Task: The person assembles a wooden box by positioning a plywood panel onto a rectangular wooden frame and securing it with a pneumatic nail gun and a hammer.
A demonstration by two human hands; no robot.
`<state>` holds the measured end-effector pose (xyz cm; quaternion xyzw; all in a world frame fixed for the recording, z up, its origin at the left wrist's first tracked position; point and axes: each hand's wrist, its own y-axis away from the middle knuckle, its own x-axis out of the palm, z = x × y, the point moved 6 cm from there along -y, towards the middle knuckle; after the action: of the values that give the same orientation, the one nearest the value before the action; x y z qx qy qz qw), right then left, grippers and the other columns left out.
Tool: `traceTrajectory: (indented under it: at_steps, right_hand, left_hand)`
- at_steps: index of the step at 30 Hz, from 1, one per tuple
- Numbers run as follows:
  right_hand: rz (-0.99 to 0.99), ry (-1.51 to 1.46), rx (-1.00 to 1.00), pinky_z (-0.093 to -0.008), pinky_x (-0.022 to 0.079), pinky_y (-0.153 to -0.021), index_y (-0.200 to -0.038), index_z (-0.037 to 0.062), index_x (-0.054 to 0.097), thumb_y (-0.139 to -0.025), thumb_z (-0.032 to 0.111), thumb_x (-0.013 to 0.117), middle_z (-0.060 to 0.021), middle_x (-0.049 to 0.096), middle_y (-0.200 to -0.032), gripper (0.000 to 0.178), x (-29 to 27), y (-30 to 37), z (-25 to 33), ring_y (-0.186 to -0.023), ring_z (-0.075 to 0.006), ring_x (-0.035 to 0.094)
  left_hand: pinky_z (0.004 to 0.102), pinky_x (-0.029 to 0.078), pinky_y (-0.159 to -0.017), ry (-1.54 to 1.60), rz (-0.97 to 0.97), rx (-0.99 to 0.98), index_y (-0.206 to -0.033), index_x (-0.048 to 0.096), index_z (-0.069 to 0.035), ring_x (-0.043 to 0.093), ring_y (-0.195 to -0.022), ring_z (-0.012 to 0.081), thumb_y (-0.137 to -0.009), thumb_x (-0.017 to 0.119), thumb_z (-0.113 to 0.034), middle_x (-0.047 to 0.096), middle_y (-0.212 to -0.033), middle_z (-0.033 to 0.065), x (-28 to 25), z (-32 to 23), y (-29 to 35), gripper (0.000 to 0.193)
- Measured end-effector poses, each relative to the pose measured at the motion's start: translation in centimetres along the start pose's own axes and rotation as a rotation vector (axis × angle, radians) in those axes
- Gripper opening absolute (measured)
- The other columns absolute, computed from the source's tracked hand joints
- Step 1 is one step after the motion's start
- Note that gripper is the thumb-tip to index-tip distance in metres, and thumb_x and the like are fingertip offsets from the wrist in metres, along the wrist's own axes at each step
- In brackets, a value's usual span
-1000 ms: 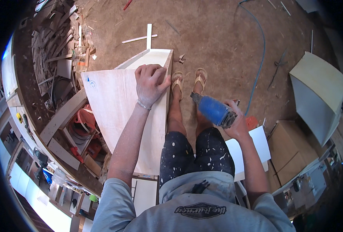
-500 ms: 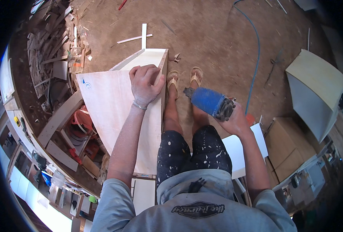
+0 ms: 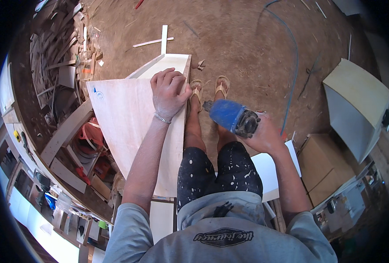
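The left hand (image 3: 170,92) rests on the far right corner of a pale wooden panel (image 3: 128,125), its fingers bent and close together, the thumb at the right edge; whether they grip the panel cannot be told. The panel lies over the near part of a long wooden box (image 3: 171,62), sticking out past its left side, with a small blue mark near the panel's far left corner. The box's far end shows uncovered. The right hand (image 3: 264,136) has its fingers wrapped around a blue power tool (image 3: 225,115), held above the right leg, its nose pointing toward the box's right edge but apart from it. On the floor (image 3: 229,39), two white strips (image 3: 164,38) cross beyond the box's far end, a blue hose (image 3: 294,65) runs to the right, and scrap wood (image 3: 54,70) is heaped toward the left edge.
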<state>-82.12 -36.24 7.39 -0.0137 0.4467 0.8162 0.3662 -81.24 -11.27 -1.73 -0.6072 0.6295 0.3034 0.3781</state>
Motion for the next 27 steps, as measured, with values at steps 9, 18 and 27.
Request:
traceTrajectory:
  at_steps: [9, 18, 27]
  right_hand:
    - [0.033, -0.018, 0.019, -0.0422, 0.053, -0.082, -0.101, 0.0008, 0.068, -0.075, 0.021, 0.072, -0.0202, 0.071, -0.095, 0.033, -0.2, -0.9, 1.8, -0.095, -0.0387, 0.067]
    - [-0.003, -0.026, 0.044, -0.0418, 0.053, -0.083, -0.110, 0.0024, 0.067, -0.076, 0.028, 0.075, -0.0210, 0.071, -0.099, 0.043, 1.2, -2.6, 1.4, -0.097, -0.0390, 0.067]
    - [-0.043, 0.299, -0.156, -0.0410, 0.054, -0.077, -0.109, 0.0048, 0.067, -0.070, 0.027, 0.079, -0.0209, 0.070, -0.093, 0.046, 2.1, -4.7, 4.4, -0.089, -0.0382, 0.068]
  left_hand:
    - [0.0410, 0.035, -0.102, 0.046, -0.021, -0.024, -0.090, 0.065, -0.013, 0.058, -0.114, 0.0219, -0.070, 0.074, -0.017, 0.066, -0.099, 0.0006, -0.1, -0.2, -0.6, 0.022]
    - [0.0431, 0.034, -0.105, -0.004, 0.017, -0.017, -0.092, 0.065, -0.012, 0.056, -0.116, 0.0215, -0.073, 0.072, -0.022, 0.065, -0.103, 0.0020, 0.2, -0.1, -0.6, 0.022]
    - [0.0507, 0.033, -0.112, 0.207, -0.134, -0.093, -0.115, 0.056, -0.003, 0.051, -0.124, 0.0338, -0.067, 0.054, 0.002, 0.059, -0.117, 0.0141, -1.2, 1.7, 0.6, 0.049]
